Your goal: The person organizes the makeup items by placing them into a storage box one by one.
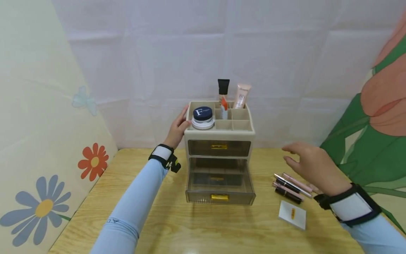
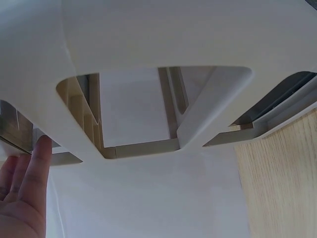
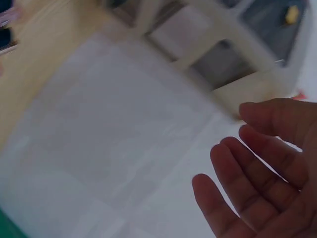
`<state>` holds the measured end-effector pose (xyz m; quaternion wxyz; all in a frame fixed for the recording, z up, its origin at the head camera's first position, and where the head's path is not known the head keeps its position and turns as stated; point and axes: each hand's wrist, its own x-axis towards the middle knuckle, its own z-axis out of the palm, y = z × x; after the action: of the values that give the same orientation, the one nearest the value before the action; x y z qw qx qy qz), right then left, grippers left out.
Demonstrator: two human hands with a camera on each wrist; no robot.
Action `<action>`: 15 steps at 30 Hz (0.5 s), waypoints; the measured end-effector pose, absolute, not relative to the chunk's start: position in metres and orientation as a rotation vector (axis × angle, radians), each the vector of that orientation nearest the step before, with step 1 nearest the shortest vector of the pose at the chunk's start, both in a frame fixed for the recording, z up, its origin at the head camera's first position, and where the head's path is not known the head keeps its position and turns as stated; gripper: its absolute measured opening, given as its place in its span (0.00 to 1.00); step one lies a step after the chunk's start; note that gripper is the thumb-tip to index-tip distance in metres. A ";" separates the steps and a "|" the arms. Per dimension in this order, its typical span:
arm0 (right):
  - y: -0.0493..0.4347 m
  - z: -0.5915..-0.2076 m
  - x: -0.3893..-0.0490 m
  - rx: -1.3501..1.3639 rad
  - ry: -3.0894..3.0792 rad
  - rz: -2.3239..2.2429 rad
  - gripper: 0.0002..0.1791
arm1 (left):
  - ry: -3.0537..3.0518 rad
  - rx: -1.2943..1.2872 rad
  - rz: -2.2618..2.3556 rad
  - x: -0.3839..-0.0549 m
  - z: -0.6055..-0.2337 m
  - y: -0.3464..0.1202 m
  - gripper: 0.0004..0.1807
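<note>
1. A cream organizer stands on the wood-grain table, toward the back edge and about midway between the left and right edges
2. Of the two hands, the left hand rests against the organizer's left side, its fingers nearly straight, the thumb at the top rim
3. The right hand hangs in the air toward the table's right edge, apart from the organizer, fingers loosely bent and spread, thumb parted from them
4. The upper drawer is closed; the lower drawer is pulled out toward the near edge
5. On top, a dark blue-lidded case sits on a white round case; to their right stand a black-capped tube, a small orange-tipped tube and a pale pink tube
6. Near the table's right edge lie slim cosmetic sticks, with a flat white box just beside them, closer to the near edge
</note>
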<state>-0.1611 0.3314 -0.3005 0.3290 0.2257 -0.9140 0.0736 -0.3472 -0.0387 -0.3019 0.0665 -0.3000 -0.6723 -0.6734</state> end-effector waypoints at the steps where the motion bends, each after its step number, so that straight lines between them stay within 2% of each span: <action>1: 0.338 -0.303 -0.165 0.552 -2.472 0.211 0.16 | -2.029 -0.903 -2.023 -0.347 -0.302 -0.039 0.36; 8: 0.379 -0.342 -0.201 0.425 -2.791 0.284 0.12 | -2.041 -0.898 -2.002 -0.349 -0.303 -0.043 0.35; 15: 0.400 -0.376 -0.230 0.258 -3.050 0.411 0.14 | -2.045 -0.874 -2.014 -0.347 -0.303 -0.050 0.35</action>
<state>-0.2300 0.4002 -0.3765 0.0266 0.0835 -0.9872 0.1330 -0.3470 -0.0495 -0.3035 0.0706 -0.2905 -0.6798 -0.6697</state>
